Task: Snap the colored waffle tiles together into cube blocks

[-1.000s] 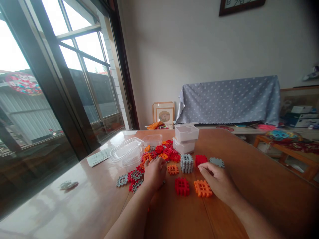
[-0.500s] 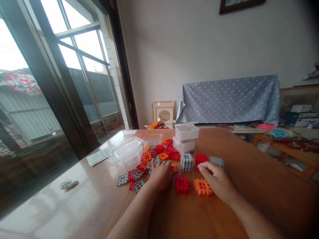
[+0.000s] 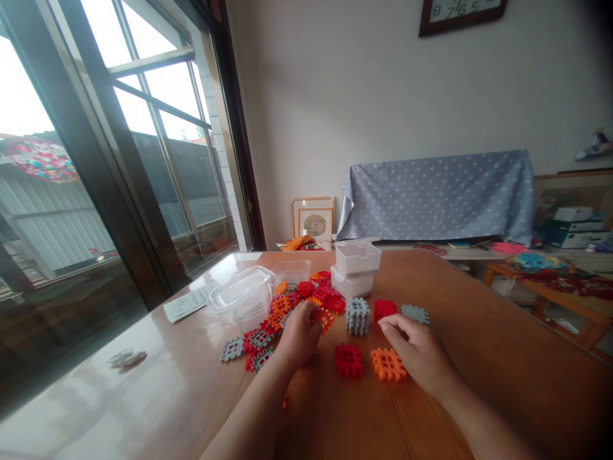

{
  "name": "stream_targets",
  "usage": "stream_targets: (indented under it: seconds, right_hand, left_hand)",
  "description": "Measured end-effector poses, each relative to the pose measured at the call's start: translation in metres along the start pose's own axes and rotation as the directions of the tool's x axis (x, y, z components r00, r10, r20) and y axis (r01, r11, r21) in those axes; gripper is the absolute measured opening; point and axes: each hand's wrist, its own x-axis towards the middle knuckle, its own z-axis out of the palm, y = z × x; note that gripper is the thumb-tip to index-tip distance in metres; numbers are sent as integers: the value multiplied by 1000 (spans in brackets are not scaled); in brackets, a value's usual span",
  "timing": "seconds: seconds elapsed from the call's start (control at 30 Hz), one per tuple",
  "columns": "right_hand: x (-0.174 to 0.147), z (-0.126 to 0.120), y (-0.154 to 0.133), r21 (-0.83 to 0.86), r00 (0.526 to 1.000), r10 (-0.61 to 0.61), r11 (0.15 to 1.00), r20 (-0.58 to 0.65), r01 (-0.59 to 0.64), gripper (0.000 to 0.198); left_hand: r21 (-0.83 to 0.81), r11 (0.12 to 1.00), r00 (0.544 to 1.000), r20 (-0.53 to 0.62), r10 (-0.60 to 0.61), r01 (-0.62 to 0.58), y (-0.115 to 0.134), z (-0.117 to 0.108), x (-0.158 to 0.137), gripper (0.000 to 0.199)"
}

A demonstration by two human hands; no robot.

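My left hand [image 3: 301, 332] is closed on an orange square lattice building tile [image 3: 326, 320], which is tilted at its fingertips by the right edge of the loose pile of tiles [image 3: 306, 291]. My right hand [image 3: 412, 338] is closed, thumb against the curled fingers; whatever may be inside it is hidden. Close to it are a red stack of tiles [image 3: 384, 310], a grey tile stack [image 3: 415, 314] and an orange stack [image 3: 387, 363]. Between the hands stand a taller grey stack [image 3: 357, 316] and a red stack [image 3: 348, 361].
Two white plastic boxes [image 3: 354, 281] are stacked behind the tiles. Clear plastic containers [image 3: 242, 291] and a paper booklet [image 3: 186, 304] lie to the left. Nearer the left edge sits a small crumpled item [image 3: 127, 359]. An orange piece [image 3: 286, 402] peeks out beside my left forearm.
My left hand has gone from lying spread over the pile to gripping an orange tile, now tilted up. My right hand has hardly moved. The view has tipped slightly upward.
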Motion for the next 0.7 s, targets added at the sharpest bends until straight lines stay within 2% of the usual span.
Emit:
stream_targets:
  seconds: [0.07,0.13,0.2,0.33,0.4,0.57,0.7]
  right_hand:
    - [-1,1,-1,21,1000,-15,1000,0,15,29]
    - [-2,2,-4,49,999,-41,998,0,40,29]
    - [-5,3,-8,51,996,-84,995,30,82,38]
    - [-13,3,-24,-46,978,-156,985,140,164,68]
    - [-15,4,-30,-92,970,-180,976,162,196,74]
    - [-16,8,-33,-170,952,-241,947,191,274,66]
    - [-13,5,-30,-179,948,-234,945,216,274,55]
  left_hand:
    - [-300,950,996,37,-81,88,8,-3,-3,12]
    - [-560,808,982,138,-126,182,17,-5,-8,18]
    - [-679,689,964,233,-128,255,27,-6,-15,23]
    - [-719,599,928,352,-121,351,40,-1,-27,30]
    - [-717,581,913,389,-124,384,44,4,-30,33]
    - [-697,570,877,473,-91,435,46,14,-34,38]
    - [-685,572,854,518,-55,452,45,17,-36,40]
